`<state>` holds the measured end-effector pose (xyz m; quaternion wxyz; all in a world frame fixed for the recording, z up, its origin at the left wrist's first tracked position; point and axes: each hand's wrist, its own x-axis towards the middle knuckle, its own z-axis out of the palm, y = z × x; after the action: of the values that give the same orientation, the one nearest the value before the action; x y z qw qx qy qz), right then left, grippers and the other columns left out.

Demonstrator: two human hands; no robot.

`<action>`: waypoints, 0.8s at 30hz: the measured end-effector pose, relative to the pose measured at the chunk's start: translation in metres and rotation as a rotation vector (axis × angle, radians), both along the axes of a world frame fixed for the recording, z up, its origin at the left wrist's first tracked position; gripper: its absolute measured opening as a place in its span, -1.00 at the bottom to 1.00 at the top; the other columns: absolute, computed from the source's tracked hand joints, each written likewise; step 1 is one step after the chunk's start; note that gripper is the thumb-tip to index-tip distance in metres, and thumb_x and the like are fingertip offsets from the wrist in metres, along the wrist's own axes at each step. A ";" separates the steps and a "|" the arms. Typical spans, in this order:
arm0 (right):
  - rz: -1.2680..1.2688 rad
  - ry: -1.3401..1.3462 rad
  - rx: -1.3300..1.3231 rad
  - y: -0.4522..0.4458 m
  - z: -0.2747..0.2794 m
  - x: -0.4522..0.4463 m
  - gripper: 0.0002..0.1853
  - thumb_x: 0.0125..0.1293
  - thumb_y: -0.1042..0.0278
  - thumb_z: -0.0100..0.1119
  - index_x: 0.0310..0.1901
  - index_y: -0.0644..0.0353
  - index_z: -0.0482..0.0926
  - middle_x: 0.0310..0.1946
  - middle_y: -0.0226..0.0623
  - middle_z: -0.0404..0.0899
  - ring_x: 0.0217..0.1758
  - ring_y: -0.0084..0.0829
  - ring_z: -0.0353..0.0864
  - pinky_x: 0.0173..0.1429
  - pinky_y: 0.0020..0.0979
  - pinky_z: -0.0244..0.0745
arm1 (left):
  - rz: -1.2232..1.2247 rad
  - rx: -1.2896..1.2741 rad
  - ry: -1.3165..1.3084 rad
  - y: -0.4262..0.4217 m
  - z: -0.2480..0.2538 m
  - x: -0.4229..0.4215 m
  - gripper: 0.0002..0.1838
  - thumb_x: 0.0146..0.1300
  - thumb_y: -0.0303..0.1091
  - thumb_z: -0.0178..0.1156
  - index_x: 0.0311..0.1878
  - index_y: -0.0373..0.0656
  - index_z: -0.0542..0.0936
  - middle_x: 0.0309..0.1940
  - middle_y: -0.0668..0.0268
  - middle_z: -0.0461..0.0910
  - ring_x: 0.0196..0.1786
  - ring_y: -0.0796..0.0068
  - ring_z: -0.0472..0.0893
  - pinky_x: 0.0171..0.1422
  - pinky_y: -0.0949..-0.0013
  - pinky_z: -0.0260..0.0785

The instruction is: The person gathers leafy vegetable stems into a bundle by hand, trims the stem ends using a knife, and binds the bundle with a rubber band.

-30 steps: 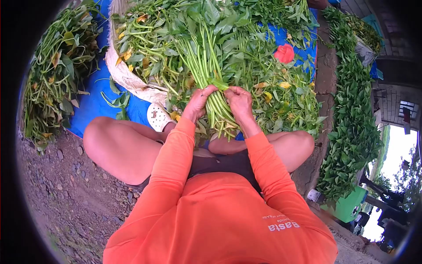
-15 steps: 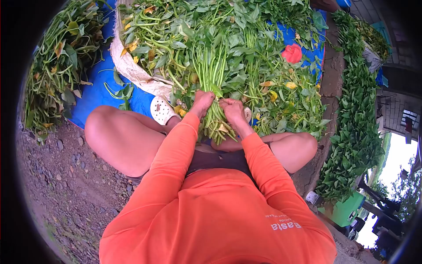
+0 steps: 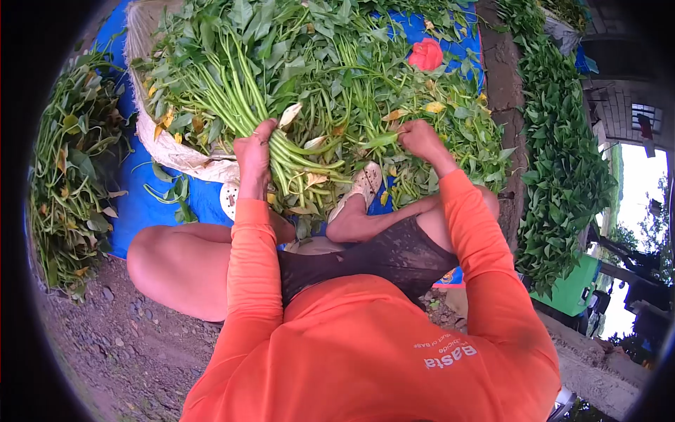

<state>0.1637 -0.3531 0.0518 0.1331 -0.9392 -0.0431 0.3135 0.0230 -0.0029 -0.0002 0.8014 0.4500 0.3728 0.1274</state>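
My left hand point(image 3: 254, 151) is closed around a bunch of leafy green stems point(image 3: 242, 98). Its cut ends point(image 3: 306, 169) stick out below the fist toward my legs, and its leaves fan away over the pile. Off to the right, my right hand point(image 3: 422, 138) pinches a flat light green strip point(image 3: 382, 141), whose free end points at the bunch. Whether that strip is a leaf or a tie I cannot make out. Under both hands lies a broad heap of loose leafy stems point(image 3: 337, 77) with some yellowed leaves.
A pale sack point(image 3: 158, 144) and a blue tarp point(image 3: 133, 204) lie beneath the greens. Another heap point(image 3: 70, 169) is at the left, and a long row of bundled greens point(image 3: 559, 162) at the right. A red plastic bag point(image 3: 426, 54) rests on the heap. My clogs point(image 3: 364, 186) are close below the hands.
My hands have moved apart: the left went up and left with the bunch, the right went to the right with the light green strip. The whole view has shifted somewhat.
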 end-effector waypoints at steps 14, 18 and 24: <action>-0.286 -0.385 0.089 0.001 -0.148 0.162 -0.58 0.32 0.25 0.28 0.19 0.07 0.81 0.15 0.09 0.78 0.23 0.02 0.77 0.44 -0.13 0.58 | -0.188 0.236 0.170 -0.033 0.022 -0.002 -0.61 0.17 -0.51 0.36 0.09 -0.41 0.64 -0.09 0.24 0.78 -0.16 0.40 0.72 0.04 0.33 0.57; -0.076 -0.363 0.013 0.011 -0.159 0.170 -0.57 0.38 0.26 0.26 0.26 0.07 0.76 0.20 0.16 0.73 0.31 0.12 0.70 0.47 -0.06 0.55 | -0.283 0.687 0.467 -0.026 0.003 0.009 -0.42 0.11 -0.31 0.46 0.14 -0.46 0.57 -0.10 -0.07 0.81 -0.10 0.09 0.79 0.15 0.19 0.60; 0.011 -0.494 0.299 -0.016 -0.056 0.171 -0.66 0.52 0.14 0.21 0.13 0.20 0.69 -0.13 -0.01 0.79 -0.01 -0.03 0.78 0.16 -0.09 0.63 | -0.322 0.411 0.305 -0.017 0.014 0.035 -0.57 0.08 -0.32 0.43 -0.03 -0.44 0.70 -0.24 0.09 0.83 -0.26 0.32 0.77 0.00 0.27 0.62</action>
<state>0.3351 -0.3694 -0.0047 0.2538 -0.9569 -0.1251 0.0659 0.0581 -0.0203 0.0139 0.6383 0.6699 0.3791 0.0025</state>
